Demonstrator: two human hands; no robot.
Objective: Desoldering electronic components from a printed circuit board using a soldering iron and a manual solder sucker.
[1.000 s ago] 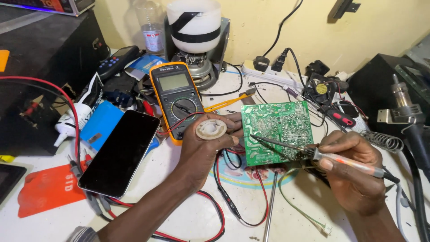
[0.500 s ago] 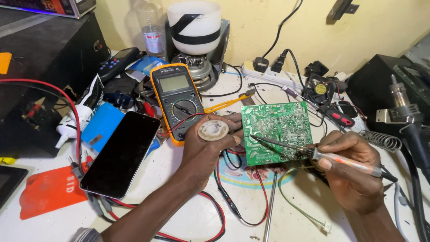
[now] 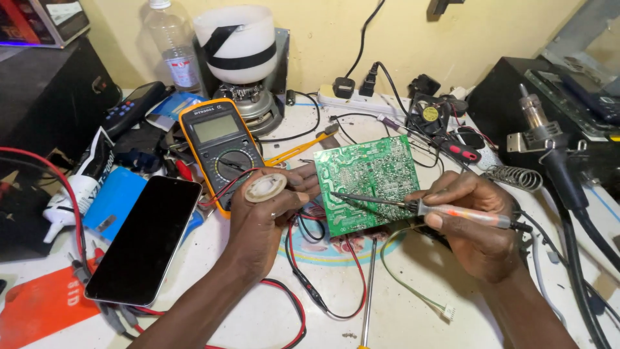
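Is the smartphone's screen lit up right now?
No, the smartphone lies face up on the white table left of the left hand, and its screen is plain black.

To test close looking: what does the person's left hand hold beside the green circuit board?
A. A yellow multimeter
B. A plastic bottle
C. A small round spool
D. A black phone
C: the left hand grips a small round spool next to the green circuit board.
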